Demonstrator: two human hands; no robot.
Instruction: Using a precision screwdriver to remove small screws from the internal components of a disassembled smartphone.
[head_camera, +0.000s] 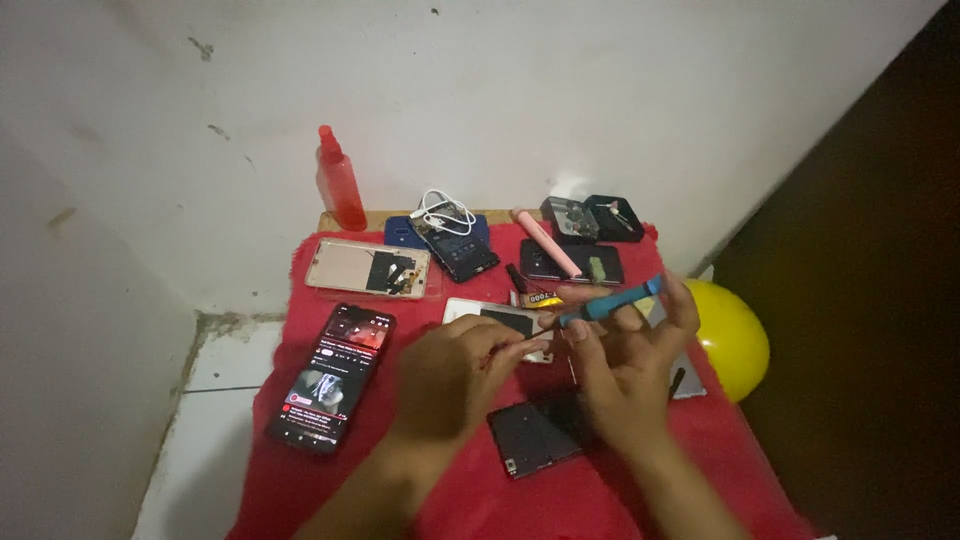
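Right hand pinching blue tool | left hand curled, fingertips at tool's tip, grip unclear | red cloth on table, white wall

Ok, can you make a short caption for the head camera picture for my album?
Right hand holding a blue tool beside the left hand, above opened phones on a red cloth.
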